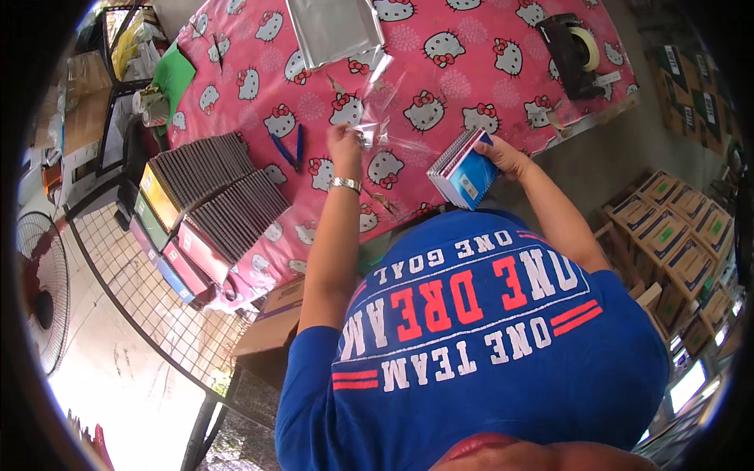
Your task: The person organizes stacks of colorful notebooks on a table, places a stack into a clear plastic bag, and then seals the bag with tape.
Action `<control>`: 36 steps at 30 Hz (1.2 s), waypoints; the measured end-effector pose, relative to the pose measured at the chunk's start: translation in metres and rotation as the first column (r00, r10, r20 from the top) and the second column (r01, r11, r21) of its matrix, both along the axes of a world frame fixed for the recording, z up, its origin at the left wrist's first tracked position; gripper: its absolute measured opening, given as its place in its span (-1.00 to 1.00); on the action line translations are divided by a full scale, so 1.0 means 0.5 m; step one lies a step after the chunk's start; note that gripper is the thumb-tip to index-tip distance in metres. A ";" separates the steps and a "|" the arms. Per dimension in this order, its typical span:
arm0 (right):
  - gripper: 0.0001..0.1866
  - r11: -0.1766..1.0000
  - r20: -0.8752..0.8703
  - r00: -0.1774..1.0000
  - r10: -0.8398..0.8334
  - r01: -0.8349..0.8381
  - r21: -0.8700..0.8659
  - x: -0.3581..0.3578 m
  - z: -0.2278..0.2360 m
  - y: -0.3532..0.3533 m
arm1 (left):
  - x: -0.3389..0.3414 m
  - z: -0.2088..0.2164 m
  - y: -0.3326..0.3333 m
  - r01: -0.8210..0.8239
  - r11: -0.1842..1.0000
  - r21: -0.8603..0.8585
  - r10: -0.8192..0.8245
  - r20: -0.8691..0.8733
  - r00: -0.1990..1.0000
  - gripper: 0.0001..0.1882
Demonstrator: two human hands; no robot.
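Observation:
My right hand (509, 157) grips a small stack of spiral notebooks (470, 174) at the table's near edge, close to my body. The top cover is blue and white, and the coils show along the side. Over the pink table, my left hand (344, 147) is closed in a pinch on a thin clear plastic sleeve (381, 132), which shines and wrinkles beside the fingers. Its exact outline is hard to see against the patterned cloth. Blue-handled pliers (287, 151) lie just left of my left hand.
Rows of stacked spiral notebooks (216, 196) fill the table's left side. A pile of clear plastic sleeves (336, 27) lies at the far middle. A black tape dispenser (572, 59) stands far right. Cartons (667, 228) are stacked at right; a fan (41, 294) stands at left.

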State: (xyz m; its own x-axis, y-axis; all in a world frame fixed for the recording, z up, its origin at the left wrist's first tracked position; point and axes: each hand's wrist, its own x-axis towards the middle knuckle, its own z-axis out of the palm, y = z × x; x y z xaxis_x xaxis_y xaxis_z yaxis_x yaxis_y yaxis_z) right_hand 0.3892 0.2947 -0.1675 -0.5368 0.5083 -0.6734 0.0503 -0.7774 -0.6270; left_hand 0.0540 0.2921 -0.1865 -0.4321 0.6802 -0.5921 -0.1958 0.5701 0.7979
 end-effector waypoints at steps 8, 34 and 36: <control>-0.30 0.989 0.184 0.973 -0.139 0.126 0.081 -0.052 0.025 -0.025 | 0.121 0.029 -0.113 0.697 0.672 -0.250 -0.401 -0.914 0.058 -0.31; 0.07 0.922 0.690 0.706 -0.158 -0.144 0.359 -0.285 -0.032 0.134 | 0.085 -0.056 -0.281 0.912 0.278 -0.303 -0.530 -0.840 -0.118 -0.55; 0.08 0.892 0.742 0.642 -0.195 -0.198 0.406 -0.288 -0.028 0.117 | 0.081 -0.058 -0.274 0.916 0.275 -0.293 -0.479 -0.867 -0.134 -0.67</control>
State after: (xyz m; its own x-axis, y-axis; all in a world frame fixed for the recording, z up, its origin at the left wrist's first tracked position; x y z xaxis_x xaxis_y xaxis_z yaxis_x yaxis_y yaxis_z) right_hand 0.2453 0.3530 -0.1817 0.0532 0.8325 -0.5514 0.6509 -0.4477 -0.6132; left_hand 0.0946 0.1549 -0.2155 0.4560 0.8878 -0.0628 0.8508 -0.4141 0.3236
